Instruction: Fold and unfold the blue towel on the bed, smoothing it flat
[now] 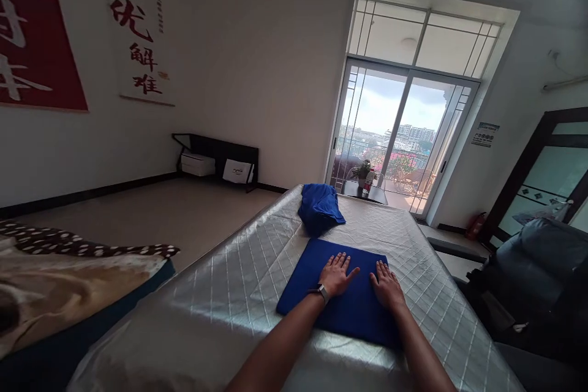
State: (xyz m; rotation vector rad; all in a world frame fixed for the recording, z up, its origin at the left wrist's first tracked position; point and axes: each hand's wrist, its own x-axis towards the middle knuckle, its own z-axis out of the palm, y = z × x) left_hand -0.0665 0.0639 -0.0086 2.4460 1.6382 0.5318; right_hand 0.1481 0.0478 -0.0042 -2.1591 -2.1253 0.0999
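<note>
A blue cloth [321, 318], folded into a flat rectangle, lies on the silver quilted table cover [220, 282]. My left hand [337, 274] rests palm down on its middle, fingers spread, with a watch on the wrist. Flat near the cloth's right edge is my right hand [386, 285], its fingers stretched out and thumb apart. Neither hand grips anything. Just beyond the folded cloth, a crumpled blue cloth [319, 205] sits in a loose heap toward the far end of the table.
To the left lies a brown and tan blanket [92, 282] with a spotted edge. A dark leather chair [533, 269] stands close on the right. Past the table's far end are a small table [362, 192] with a plant and glass sliding doors [390, 128].
</note>
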